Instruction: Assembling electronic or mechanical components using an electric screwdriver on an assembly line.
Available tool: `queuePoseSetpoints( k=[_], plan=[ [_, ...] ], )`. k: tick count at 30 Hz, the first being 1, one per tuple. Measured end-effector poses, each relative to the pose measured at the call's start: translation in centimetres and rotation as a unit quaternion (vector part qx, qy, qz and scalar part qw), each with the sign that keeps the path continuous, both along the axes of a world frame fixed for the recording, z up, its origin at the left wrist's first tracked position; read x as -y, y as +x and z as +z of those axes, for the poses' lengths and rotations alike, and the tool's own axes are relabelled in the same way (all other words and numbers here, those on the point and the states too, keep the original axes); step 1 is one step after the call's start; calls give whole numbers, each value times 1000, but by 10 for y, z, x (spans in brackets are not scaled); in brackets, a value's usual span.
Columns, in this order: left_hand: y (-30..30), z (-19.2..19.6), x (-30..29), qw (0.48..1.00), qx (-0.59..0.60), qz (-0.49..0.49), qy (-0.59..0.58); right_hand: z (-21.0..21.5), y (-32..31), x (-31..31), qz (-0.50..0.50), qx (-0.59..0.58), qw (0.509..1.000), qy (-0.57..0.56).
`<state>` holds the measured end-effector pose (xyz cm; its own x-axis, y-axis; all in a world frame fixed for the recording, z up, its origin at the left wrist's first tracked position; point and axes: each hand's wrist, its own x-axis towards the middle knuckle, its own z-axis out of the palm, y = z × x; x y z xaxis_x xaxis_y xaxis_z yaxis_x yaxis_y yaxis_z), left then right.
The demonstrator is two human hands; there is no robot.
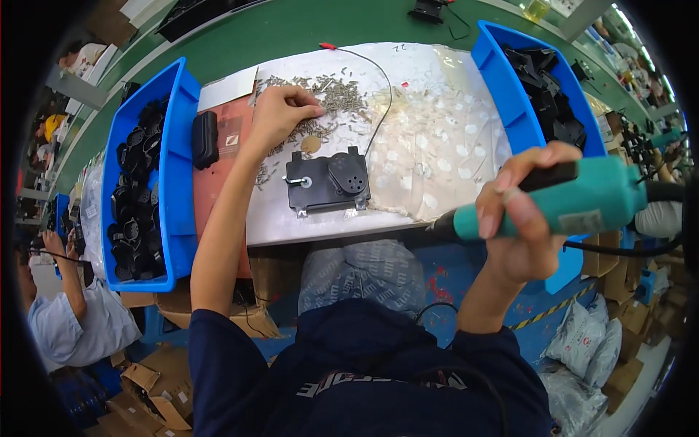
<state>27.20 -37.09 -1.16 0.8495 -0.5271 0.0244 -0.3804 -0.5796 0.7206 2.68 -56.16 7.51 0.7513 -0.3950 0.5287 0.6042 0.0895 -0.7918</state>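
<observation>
My right hand (520, 215) is wrapped round a green electric screwdriver (575, 200), held off the table at the right with its dark tip toward the left. My left hand (280, 115) is over a scattered heap of small screws (342, 95), thumb and fingertips pinched together; whatever is between them is too small to make out. Nearer me on the white work surface lies a black plastic box-like housing (313, 191) with a round perforated cover and a small metal crank or lever. A thin black cable with a red clip (328, 46) arcs away from it.
Blue bins of black plastic parts flank the surface, one at left (186, 240) and one at right (488, 51). Beside the left bin lies a black case (206, 140). A spotted, film-like sheet (444, 153) covers the surface's right half. Another person (87, 320) works at far left.
</observation>
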Motion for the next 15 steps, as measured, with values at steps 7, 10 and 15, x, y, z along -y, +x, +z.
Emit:
queuePoseSetpoints(
  k=[7,10,15],
  plan=[
    [8,-24,-5,957,-8,5,-289,39,73,7,57,130,990,-17],
    [-1,-24,-10,958,6,26,-284,30,119,-7,42,138,989,33],
    [-24,-5,1,961,118,-17,-251,21,157,-38,-71,123,986,88]
  ],
)
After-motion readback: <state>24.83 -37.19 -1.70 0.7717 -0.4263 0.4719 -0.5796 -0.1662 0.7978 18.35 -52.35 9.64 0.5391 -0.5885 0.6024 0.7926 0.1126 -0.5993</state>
